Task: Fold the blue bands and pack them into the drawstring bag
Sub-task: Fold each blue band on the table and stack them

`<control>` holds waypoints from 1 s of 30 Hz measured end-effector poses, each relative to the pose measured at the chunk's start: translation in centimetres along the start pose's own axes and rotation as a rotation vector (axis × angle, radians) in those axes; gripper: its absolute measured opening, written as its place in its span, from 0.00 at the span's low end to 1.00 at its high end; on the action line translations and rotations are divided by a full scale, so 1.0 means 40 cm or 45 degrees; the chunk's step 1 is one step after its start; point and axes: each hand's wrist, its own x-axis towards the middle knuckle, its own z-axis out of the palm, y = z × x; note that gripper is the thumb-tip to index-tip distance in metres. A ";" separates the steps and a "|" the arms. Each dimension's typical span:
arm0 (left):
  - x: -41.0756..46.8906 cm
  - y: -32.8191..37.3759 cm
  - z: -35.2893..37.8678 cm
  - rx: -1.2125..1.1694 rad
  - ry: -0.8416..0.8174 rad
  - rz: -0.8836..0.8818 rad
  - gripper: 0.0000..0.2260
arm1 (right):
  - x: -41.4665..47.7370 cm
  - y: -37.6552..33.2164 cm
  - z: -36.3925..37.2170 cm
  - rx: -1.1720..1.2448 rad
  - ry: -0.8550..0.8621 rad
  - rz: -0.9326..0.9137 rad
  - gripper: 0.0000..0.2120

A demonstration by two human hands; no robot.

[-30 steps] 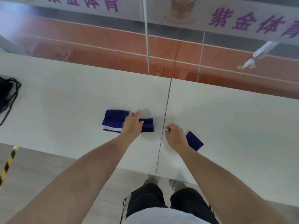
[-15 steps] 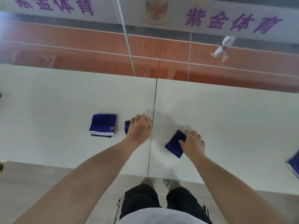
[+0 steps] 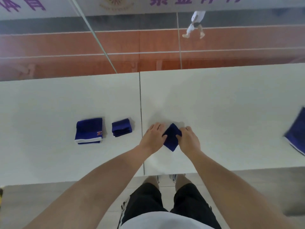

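A small blue band (image 3: 171,140) lies cornerwise on the white table (image 3: 222,116), just right of the seam. My left hand (image 3: 152,138) pinches its left corner and my right hand (image 3: 189,140) pinches its right corner. Left of the seam rest two folded blue bands: a larger one with a white edge and orange mark (image 3: 89,130) and a smaller stack (image 3: 121,127). Another blue band with a white edge (image 3: 297,131) lies at the far right, cut off by the frame. The drawstring bag is out of view.
The table's near edge runs just in front of my legs. Beyond its far edge a glass pane looks onto an orange track with a person (image 3: 195,24) walking there.
My left hand left the small folded band by the seam and crossed right to join my right hand on the third band. The view swung right, so the bag went out of sight.
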 end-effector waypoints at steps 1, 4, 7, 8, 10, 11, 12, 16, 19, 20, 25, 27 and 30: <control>0.007 0.017 0.001 -0.070 -0.018 -0.046 0.22 | -0.007 0.010 -0.012 0.062 0.019 0.003 0.08; 0.045 0.065 0.013 -0.171 -0.095 -0.082 0.19 | -0.023 0.051 -0.059 0.200 0.083 0.028 0.07; 0.082 0.147 0.020 -0.234 -0.166 -0.091 0.13 | -0.039 0.119 -0.116 0.281 0.145 0.082 0.06; 0.093 0.183 0.021 -0.231 -0.171 -0.078 0.11 | -0.045 0.148 -0.136 0.301 0.166 0.093 0.06; 0.116 0.260 0.028 -0.217 -0.179 -0.048 0.05 | -0.056 0.213 -0.177 0.348 0.211 0.113 0.05; 0.128 0.301 0.036 -0.218 -0.186 -0.041 0.03 | -0.062 0.249 -0.199 0.380 0.231 0.128 0.05; 0.139 0.344 0.044 -0.215 -0.198 -0.036 0.00 | -0.069 0.287 -0.219 0.415 0.251 0.146 0.05; 0.181 0.544 0.104 -0.231 -0.200 -0.051 0.05 | -0.110 0.467 -0.316 0.547 0.318 0.221 0.04; 0.215 0.708 0.166 -0.225 -0.240 -0.057 0.06 | -0.140 0.623 -0.396 0.628 0.373 0.271 0.04; 0.227 0.758 0.190 -0.208 -0.255 -0.054 0.05 | -0.150 0.677 -0.420 0.656 0.394 0.292 0.04; 0.286 1.020 0.309 -0.209 -0.279 -0.022 0.07 | -0.202 0.925 -0.558 0.773 0.485 0.394 0.09; 0.308 1.121 0.345 -0.202 -0.293 0.024 0.07 | -0.218 1.010 -0.610 0.748 0.504 0.421 0.10; 0.343 1.246 0.386 -0.256 -0.314 0.069 0.09 | -0.231 1.125 -0.669 0.749 0.515 0.446 0.11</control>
